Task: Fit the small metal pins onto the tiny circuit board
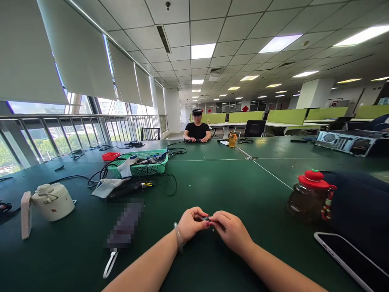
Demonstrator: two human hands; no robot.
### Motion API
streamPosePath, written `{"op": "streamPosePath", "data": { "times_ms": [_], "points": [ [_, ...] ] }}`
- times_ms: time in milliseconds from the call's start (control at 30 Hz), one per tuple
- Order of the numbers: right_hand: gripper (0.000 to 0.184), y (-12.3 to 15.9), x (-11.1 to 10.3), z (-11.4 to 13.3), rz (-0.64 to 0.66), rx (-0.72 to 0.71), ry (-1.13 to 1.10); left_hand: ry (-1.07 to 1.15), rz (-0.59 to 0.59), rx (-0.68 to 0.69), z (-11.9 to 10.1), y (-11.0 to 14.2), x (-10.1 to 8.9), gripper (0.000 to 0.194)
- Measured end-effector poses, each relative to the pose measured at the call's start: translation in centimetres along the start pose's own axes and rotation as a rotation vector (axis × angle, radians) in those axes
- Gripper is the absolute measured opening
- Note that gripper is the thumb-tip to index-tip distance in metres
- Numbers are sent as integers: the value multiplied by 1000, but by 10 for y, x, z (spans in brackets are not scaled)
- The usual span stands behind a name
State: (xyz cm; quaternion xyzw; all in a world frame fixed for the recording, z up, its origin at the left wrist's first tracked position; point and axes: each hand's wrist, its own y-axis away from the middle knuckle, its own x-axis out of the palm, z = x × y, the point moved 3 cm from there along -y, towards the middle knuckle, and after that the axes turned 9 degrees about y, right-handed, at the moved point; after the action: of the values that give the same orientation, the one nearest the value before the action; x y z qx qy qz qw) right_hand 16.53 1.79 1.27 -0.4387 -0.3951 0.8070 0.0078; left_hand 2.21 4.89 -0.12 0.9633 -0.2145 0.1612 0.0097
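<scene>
A small dark part with lighter spots [206, 219] is pinched between thumb and fingers of my left hand [191, 224], just above the green table [231, 182]. The thumb and forefinger of my right hand [229, 229] close together at its right end. Most of the part is covered by fingertips, so its exact kind is unclear. A tiny pale bit [213, 230] shows just below the fingertips. A clear bangle [178, 237] circles my left wrist.
Left of my hands are a blurred dark pouch [126, 225], a cream pot [54, 202], and a green basket [146, 167] with cables. On the right stand a red-lidded bottle [310, 196], a tablet [349, 259] and a computer case [346, 141]. A person [197, 130] sits opposite.
</scene>
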Motion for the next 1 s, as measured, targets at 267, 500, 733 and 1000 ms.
{"op": "streamPosePath", "data": {
  "times_ms": [267,500,733,1000],
  "points": [
    [19,8,-6,1,3,-16,83,49,34,-21,4,-1,7,37],
    [22,9,-7,6,-7,-96,276,63,40,-67,1,2,6,36],
    [25,11,-8,7,-5,-92,287,94,21,-77,4,2,4,34],
    [22,10,-4,1,64,65,161,-54,-32,-131,6,1,3,38]
  ]
}}
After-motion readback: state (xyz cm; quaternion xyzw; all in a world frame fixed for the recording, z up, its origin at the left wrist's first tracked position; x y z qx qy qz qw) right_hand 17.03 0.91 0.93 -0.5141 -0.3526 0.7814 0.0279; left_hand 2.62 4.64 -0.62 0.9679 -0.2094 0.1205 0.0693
